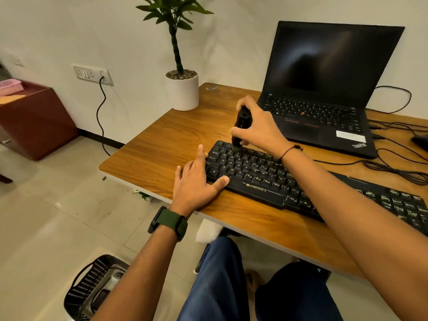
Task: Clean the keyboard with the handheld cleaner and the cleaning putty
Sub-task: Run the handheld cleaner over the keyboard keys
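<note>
While upright on keyboard (266,179), handheld cleaner (242,128) inside right hand's (259,126) curled grip.

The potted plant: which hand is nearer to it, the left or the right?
Right. The right hand holds the handheld cleaner upright over the keyboard, just in front of the potted plant. The left hand rests flat at the keyboard's left end, farther from it.

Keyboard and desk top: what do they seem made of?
The keyboard looks like matte black plastic, with moulded keys and printed legends. The desk top looks like wood-grain laminate or veneer, with streaked brown grain, a slight sheen and a pale edge band; which one is unclear.
</note>
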